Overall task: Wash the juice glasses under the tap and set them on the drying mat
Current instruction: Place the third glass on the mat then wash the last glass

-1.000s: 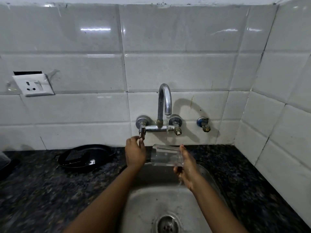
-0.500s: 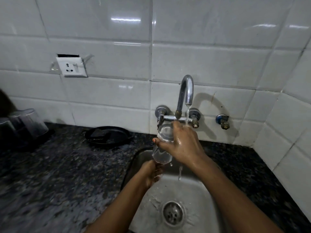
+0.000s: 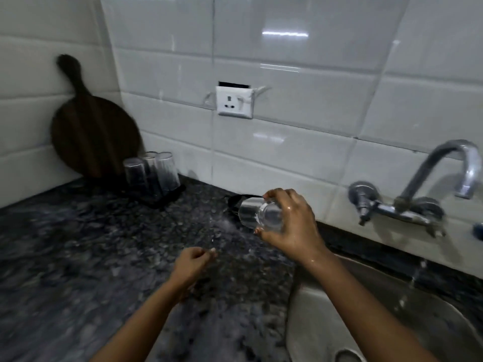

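My right hand [image 3: 292, 226] grips a clear juice glass [image 3: 257, 214], tipped on its side with the mouth pointing left, above the dark granite counter left of the sink. My left hand [image 3: 192, 265] hovers lower over the counter with fingers loosely curled and nothing in it. Three upturned glasses [image 3: 151, 173] stand on a dark drying mat [image 3: 167, 198] at the back left by the wall. The chrome tap [image 3: 444, 173] at the right still drips water into the steel sink [image 3: 366, 322].
A round dark wooden board [image 3: 91, 131] leans in the left corner behind the mat. A black dish [image 3: 235, 202] lies by the wall behind the held glass. A white wall socket [image 3: 234, 101] sits on the tiles. Speckled granite counter [image 3: 78, 257] spreads left.
The right hand carried the glass away from the tap, leftward over the counter. The left hand let go of the glass and dropped lower. The view swung left, showing the mat and board.
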`<state>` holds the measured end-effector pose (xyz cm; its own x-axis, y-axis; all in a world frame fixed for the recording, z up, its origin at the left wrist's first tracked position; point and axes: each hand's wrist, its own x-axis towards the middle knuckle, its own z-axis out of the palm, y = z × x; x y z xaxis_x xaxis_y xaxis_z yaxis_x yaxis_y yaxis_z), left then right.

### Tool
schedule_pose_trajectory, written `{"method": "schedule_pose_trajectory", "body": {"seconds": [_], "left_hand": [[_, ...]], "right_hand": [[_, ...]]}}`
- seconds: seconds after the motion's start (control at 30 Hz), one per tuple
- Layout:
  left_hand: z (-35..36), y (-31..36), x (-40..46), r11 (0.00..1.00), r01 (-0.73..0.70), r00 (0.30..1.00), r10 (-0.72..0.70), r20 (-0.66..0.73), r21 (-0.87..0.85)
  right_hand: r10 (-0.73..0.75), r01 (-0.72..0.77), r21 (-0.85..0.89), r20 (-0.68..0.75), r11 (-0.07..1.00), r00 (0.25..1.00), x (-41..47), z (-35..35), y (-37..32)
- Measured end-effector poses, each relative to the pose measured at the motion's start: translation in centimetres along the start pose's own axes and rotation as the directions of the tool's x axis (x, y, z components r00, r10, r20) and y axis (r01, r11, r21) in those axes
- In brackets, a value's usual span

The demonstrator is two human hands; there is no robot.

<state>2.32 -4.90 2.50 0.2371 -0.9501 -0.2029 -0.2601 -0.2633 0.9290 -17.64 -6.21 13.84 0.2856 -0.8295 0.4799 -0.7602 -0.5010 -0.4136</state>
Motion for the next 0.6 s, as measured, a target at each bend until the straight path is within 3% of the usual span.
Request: {"method": "schedule_pose_trajectory", "body": {"seconds": [0.13,0.27,0.33,0.47,0.6], "left_hand": [[-9.6,-3.8,4.1,0.967,-0.009,0.973,0.068,-0.222,0.255],[-16.8,-8.2,7.5,0.909,-0.091,0.836,0.292,-0.465,0.407],[-19.4,-10.4,9.0,0.869,-0.074,0.814,0.336,-0.473,0.49],[-21.8,-13.4,11.8,0.813,0.019,0.836,0.306,-0.454,0.582],[-21.8,-14.0,12.2,0.793,-0.019,0.867,0.317,-0.385,0.609]], "right_hand": [[-0.149,0.149,0.021,0.037,0.989,0.988,5.1,7.0,-4.9],[-0.272,0.282,-0.069,0.126,0.957,0.954,10.2,13.2,-9.2],[-0.277,0.298,-0.105,0.179,0.949,0.944,12.5,15.8,-10.9],[-0.239,0.281,-0.159,0.241,0.947,0.941,16.5,19.8,-12.7],[-0.236,0.315,-0.211,0.329,0.925,0.914,19.7,23.1,-13.1]]}}
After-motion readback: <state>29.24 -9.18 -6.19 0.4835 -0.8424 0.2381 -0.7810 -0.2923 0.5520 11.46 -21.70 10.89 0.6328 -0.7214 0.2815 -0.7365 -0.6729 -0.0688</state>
